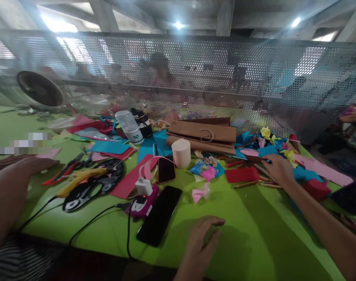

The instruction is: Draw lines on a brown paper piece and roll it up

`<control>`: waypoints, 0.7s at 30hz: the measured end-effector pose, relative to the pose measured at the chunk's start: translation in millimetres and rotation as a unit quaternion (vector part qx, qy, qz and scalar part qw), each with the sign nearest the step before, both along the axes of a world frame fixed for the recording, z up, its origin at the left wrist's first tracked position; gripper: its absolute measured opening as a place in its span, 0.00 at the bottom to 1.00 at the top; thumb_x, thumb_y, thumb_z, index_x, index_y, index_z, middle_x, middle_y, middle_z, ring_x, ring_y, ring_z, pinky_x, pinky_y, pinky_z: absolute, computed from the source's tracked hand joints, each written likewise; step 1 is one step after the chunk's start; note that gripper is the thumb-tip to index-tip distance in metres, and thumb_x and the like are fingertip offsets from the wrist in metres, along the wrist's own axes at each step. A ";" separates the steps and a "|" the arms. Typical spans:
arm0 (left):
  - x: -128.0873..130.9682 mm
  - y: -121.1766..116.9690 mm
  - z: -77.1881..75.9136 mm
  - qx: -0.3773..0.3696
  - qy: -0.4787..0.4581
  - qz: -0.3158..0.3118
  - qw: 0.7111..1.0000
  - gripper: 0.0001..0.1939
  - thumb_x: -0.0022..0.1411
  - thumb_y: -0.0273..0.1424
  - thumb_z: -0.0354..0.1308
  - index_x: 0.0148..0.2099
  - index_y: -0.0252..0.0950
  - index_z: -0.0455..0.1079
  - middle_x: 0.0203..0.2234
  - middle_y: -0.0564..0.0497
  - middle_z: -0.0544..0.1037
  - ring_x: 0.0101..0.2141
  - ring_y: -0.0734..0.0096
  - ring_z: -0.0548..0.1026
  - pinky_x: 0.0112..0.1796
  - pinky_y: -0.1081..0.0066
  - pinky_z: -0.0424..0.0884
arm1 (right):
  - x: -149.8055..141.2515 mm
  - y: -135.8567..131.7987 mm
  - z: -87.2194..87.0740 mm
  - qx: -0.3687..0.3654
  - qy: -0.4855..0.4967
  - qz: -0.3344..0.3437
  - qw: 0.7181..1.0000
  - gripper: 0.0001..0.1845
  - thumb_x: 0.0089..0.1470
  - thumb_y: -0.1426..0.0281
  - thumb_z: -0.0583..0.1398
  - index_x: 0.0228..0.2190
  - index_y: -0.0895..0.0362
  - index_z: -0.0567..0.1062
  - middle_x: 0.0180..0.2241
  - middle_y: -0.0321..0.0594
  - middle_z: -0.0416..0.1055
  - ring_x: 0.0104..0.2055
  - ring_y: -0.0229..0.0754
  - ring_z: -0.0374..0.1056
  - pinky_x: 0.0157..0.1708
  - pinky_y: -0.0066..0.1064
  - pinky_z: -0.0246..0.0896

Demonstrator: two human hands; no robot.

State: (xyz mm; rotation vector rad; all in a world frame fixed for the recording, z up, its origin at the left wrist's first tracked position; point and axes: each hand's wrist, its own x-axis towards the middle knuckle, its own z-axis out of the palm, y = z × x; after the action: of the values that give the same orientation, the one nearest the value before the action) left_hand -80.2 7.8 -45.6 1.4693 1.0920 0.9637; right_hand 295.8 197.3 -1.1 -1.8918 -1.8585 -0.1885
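My left hand hovers over or rests on the green tabletop near its front edge; its thumb and forefinger are apart with nothing between them. A black phone lies to its left, and a crumpled pink piece lies beyond it. At the right, my right hand reaches into the craft scraps with its fingers bent together. A dark brown flat piece is at its fingertips, but what the fingers hold cannot be made out. Close by are a red paper rectangle, pencils and blue paper.
Another person's arm rests at the left. Nearby lie a yellow glue gun, scissors, a black tape roll and a purple power adapter with cords. Brown paper rolls lie before a perforated metal screen.
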 end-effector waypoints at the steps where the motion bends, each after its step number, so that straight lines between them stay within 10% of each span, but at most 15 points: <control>1: 0.2 0.3 0.1 -0.006 -0.014 0.003 1.000 0.12 0.73 0.33 0.54 0.51 0.41 0.78 0.50 0.45 0.81 0.53 0.59 0.76 0.55 0.59 0.71 | 2.1 -6.4 5.4 0.006 0.029 0.003 1.000 0.15 0.65 0.59 0.58 0.41 0.55 0.81 0.44 0.46 0.81 0.48 0.52 0.75 0.48 0.43 0.69; 8: 5.2 6.2 6.0 -0.022 -0.080 0.026 0.996 0.17 0.73 0.42 0.53 0.38 0.36 0.74 0.37 0.45 0.80 0.40 0.62 0.76 0.43 0.66 0.72 | -17.6 -85.7 27.6 -0.027 0.212 0.080 0.974 0.23 0.59 0.46 0.59 0.38 0.51 0.80 0.34 0.39 0.81 0.34 0.50 0.78 0.33 0.39 0.74; 15: 22.6 13.4 17.0 0.083 -0.072 0.008 0.994 0.32 0.60 0.35 0.68 0.65 0.39 0.66 0.59 0.39 0.74 0.59 0.51 0.70 0.57 0.57 0.66 | -110.1 -181.1 33.5 -0.100 0.273 0.265 0.920 0.09 0.60 0.54 0.63 0.34 0.40 0.83 0.33 0.37 0.82 0.36 0.51 0.78 0.36 0.46 0.76; 21: 13.5 0.5 17.3 -0.014 -0.063 0.011 0.998 0.08 0.65 0.34 0.62 0.38 0.35 0.79 0.33 0.46 0.80 0.36 0.64 0.76 0.37 0.70 0.70 | -89.6 -155.1 0.3 -0.179 0.176 0.270 0.930 0.21 0.66 0.54 0.57 0.57 0.37 0.77 0.56 0.36 0.78 0.56 0.59 0.76 0.52 0.55 0.75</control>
State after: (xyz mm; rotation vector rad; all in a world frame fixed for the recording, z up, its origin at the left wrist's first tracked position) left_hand -66.7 8.3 -28.3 1.3573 1.0274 1.0386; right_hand 206.2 42.2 -0.8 -1.4088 -2.1602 0.6675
